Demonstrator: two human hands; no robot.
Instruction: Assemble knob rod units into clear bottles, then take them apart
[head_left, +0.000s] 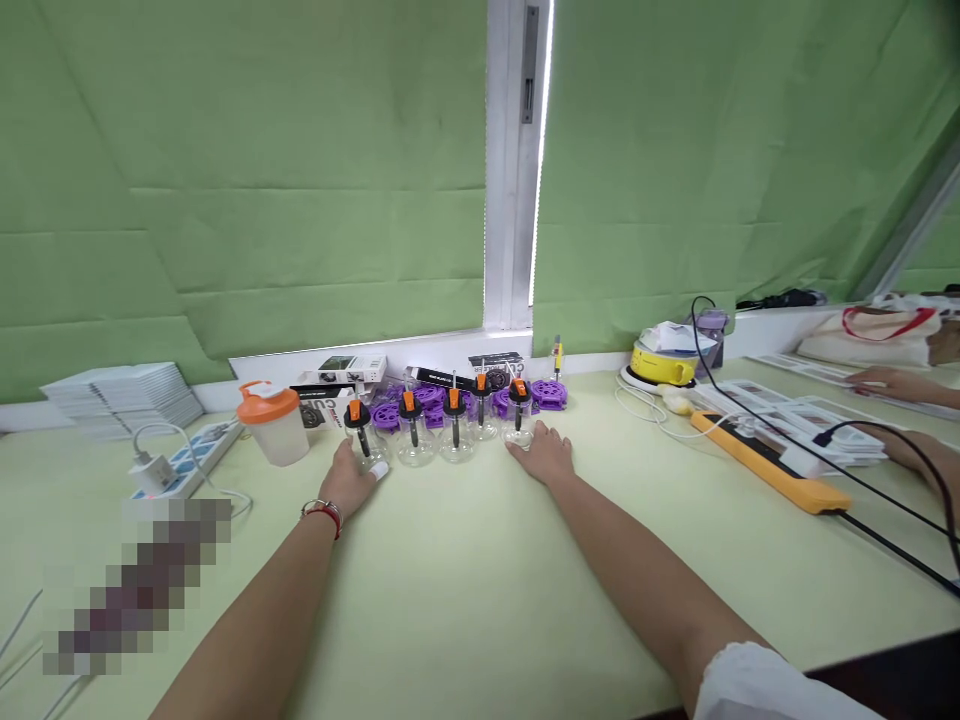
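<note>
Nearest, two bare forearms stretch away across the pale green table (pixel 480 560), one with a red bracelet (pixel 324 512) at the wrist. Further out, the left hand (pixel 349 485) rests by the left end of a row of small clear jars (pixel 435 435) with orange-and-black stoppers; its fingers (pixel 375 470) curl loosely toward the leftmost jar (pixel 362 440), though I cannot tell whether they actually pinch it. The right hand (pixel 544 455) lies flat, fingers spread, just near of the rightmost jar (pixel 518 420), touching or almost so. So the row runs left to right between the two hands, each jar upright, each end jar just beyond its hand. Left of the row stands an orange-lidded cup (pixel 274 425). Behind the jars lie purple wheels (pixel 549 394) and small boxes (pixel 352 370) against the sill, under green blinds (pixel 262 170). Far right, another person's hands (pixel 896 382) rest beside a yellow power strip (pixel 772 468).
</note>
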